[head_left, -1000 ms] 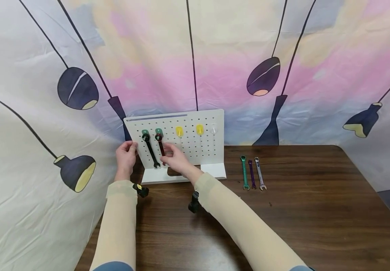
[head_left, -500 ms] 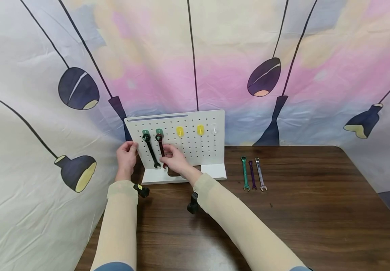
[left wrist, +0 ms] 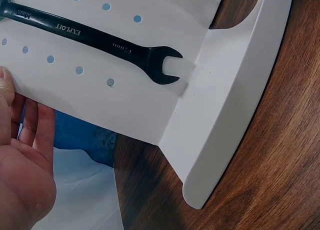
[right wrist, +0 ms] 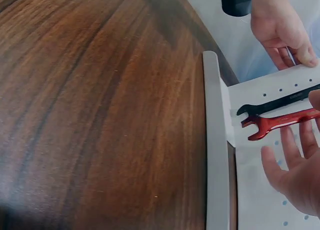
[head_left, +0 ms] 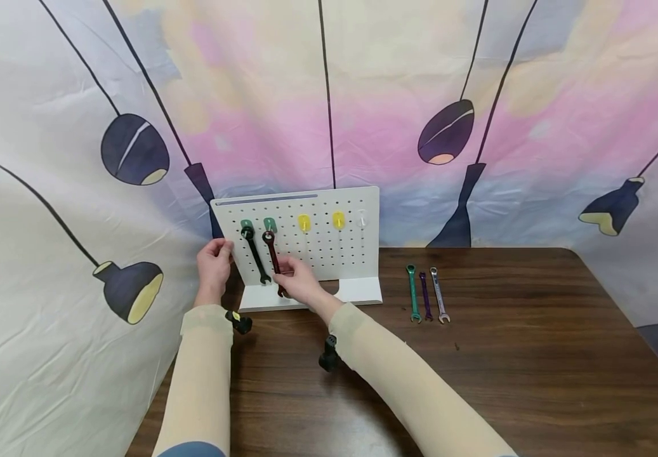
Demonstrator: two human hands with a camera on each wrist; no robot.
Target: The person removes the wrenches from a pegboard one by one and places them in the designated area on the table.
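In the head view my right hand (head_left: 300, 282) holds a red combination wrench (head_left: 274, 257) between thumb and fingers. Its ring end sits just below a green hook (head_left: 269, 223); I cannot tell whether the hook still passes through it. The right wrist view shows the red wrench's open end (right wrist: 257, 127) free of the fingers. My left hand (head_left: 212, 266) pinches the left edge of a white pegboard stand (head_left: 329, 247), thumb in front and fingers behind. A black wrench (left wrist: 90, 35) hangs from the leftmost green hook, beside the red one.
Two yellow hooks (head_left: 304, 222) and a clear hook (head_left: 361, 218) on the board bear nothing. To the right on the wooden table (head_left: 506, 355) lie a green wrench (head_left: 414, 293), a purple wrench (head_left: 426, 296) and a silver wrench (head_left: 440, 295). A printed curtain (head_left: 386, 127) hangs behind.
My right hand has moved slightly down and towards me with the red wrench, whose ring end now sits lower against its hook. The left hand keeps its place on the board.
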